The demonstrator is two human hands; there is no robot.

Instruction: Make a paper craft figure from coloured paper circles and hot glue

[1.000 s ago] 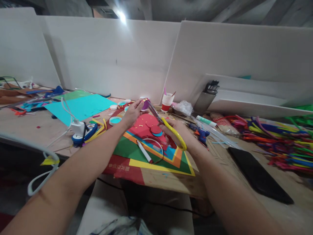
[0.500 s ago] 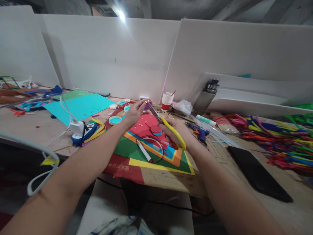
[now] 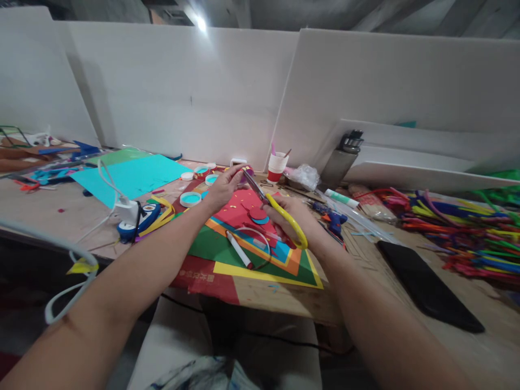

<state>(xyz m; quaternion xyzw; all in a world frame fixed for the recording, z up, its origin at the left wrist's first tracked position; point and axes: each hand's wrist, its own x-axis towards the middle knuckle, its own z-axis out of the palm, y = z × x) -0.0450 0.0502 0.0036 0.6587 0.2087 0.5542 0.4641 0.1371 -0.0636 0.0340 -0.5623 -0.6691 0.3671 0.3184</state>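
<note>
My right hand (image 3: 284,212) is closed around the yellow-handled scissors (image 3: 289,219), whose blades point up and away to the left. At the blade tips, my left hand (image 3: 226,187) pinches a small yellow paper piece (image 3: 244,169), mostly covered by the fingers. Below both hands lies a stack of coloured sheets, with a red sheet (image 3: 221,215) on top and green paper (image 3: 207,242) underneath. Tiny yellow scraps are scattered over the red sheet. A red paper disc (image 3: 259,213) rests near the scissors. Closer to me is a white marker (image 3: 239,250) with a dark red cap.
A power strip (image 3: 140,222) with a white plug sits left of my forearm, by a turquoise sheet (image 3: 134,176). Paper cups (image 3: 277,167) and a grey bottle (image 3: 341,162) stand at the back. Rightward are a glue gun (image 3: 335,221), a black phone (image 3: 428,284) and pipe cleaners (image 3: 467,233).
Both hands stay in nearly the same place, with the scissor tips still at the left fingertips. The view has shifted very slightly.
</note>
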